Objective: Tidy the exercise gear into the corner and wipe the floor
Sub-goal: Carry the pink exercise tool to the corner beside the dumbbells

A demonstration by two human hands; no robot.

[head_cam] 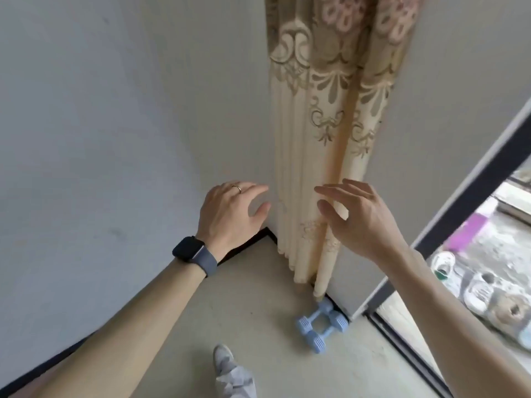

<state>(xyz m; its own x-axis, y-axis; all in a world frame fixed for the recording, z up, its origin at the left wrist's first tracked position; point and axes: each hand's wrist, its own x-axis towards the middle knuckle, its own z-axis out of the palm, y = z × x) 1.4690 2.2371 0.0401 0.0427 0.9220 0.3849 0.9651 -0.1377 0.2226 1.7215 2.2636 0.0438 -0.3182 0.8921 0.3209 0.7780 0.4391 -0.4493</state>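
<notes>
The left hand (230, 214), with a dark watch (188, 248) worn at the wrist, is held out toward the corner with fingers loosely spread and nothing gripped. Right of it a patterned curtain (321, 110) is hung, and the right hand (359, 219) is raised before its folds, fingers straight and empty. Two pale blue dumbbells (319, 326) are laid side by side on the floor (258, 297), just below the curtain's hem.

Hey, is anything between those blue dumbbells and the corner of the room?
Only the curtain: it hangs along the wall from the corner almost to the dumbbells. Nothing visible lies on the floor between.
</notes>
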